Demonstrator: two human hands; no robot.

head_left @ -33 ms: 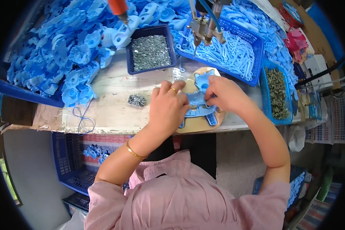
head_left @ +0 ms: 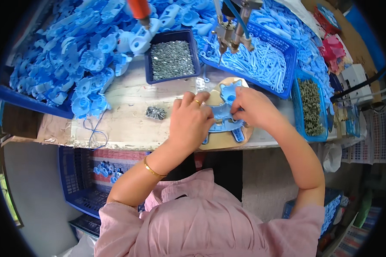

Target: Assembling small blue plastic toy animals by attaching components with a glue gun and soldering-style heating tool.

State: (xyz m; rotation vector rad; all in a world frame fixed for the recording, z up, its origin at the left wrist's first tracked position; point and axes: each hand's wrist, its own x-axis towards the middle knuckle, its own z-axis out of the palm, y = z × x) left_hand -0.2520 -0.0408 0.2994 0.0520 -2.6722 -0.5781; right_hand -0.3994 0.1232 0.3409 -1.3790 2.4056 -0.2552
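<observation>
A light blue plastic toy shell (head_left: 222,112), animal-shaped with a hollow inside, lies on a tan board (head_left: 221,144) at the table's front edge. My left hand (head_left: 190,120) rests along the shell's left side, fingers bent down onto it. Over the right side, my right hand (head_left: 253,108) has its thumb and fingertips pinched together at the shell's middle. Whatever is between those fingertips is too small or hidden to make out. A small pile of metal screws (head_left: 155,113) sits on the table left of my left hand.
Blue plastic parts (head_left: 68,51) heap at the far left. Behind the board stand a dark tray (head_left: 148,68) of screws and a basket (head_left: 252,83) of blue links. A blue tray (head_left: 299,112) of small metal pieces stands right. A metal tool head (head_left: 231,36) and orange screwdriver (head_left: 139,9) hang above.
The whole view has shifted slightly, with things a little lower and to the right. Both hands stay at the shell with almost the same grip.
</observation>
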